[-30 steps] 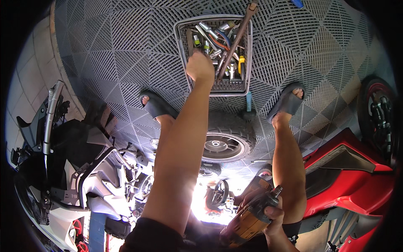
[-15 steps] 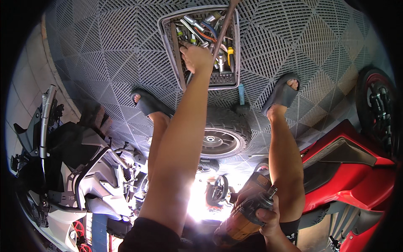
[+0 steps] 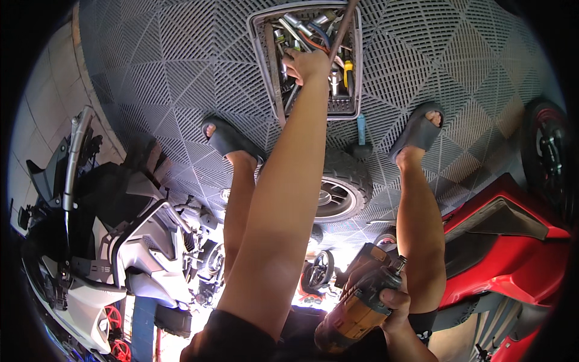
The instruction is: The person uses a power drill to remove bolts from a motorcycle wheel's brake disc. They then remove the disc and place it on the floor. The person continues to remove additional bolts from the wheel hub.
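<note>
Clasping a power driver (image 3: 359, 306) near the right leg (image 3: 420, 223) in the right hand (image 3: 397, 304); likely heavy, rigid, best held round its thick body. Reaching into a tool crate (image 3: 359, 57) with the left hand (image 3: 309, 65), curled; cannot tell if gripping.

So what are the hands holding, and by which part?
The right hand holds the power tool near its front end. The left hand is over the tray; whether it grips anything cannot be told.

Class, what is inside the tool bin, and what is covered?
Inside the bin are metal sockets, a yellow-handled tool and part of a long brown bar. The left hand blocks part of the view inside; anything buried deeper is hidden.
</note>
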Demonstrator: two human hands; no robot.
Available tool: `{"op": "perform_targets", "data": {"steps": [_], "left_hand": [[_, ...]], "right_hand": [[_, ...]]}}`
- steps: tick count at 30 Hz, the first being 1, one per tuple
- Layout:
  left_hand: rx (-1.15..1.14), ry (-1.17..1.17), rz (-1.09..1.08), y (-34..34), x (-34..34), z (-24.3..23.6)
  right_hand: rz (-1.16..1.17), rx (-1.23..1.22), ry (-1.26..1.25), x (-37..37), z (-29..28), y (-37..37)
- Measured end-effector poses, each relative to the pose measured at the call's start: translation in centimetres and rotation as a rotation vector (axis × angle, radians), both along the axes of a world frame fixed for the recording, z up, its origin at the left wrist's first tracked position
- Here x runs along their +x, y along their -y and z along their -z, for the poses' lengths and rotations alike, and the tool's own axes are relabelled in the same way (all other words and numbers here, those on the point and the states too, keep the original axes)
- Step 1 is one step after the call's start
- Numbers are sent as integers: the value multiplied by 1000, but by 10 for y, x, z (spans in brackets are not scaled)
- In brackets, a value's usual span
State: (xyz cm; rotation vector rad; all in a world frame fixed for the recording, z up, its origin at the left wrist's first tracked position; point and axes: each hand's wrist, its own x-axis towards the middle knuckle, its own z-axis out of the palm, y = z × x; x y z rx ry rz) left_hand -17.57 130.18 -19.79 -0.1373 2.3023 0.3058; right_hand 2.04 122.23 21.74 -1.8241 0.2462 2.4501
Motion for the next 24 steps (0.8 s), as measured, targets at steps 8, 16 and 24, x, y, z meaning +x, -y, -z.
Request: {"op": "perform_targets", "data": {"steps": [8,16,24], "left_hand": [[158,-172,63,17,-19,1],[-13,-44,-314,-11,-34,8],[-90,-47,153,9,-33,-13]], "right_hand": [[-116,132,-25,6,2,13],[-138,217,-91,14,2,15],[-174,275,-37,9,0,17]]}}
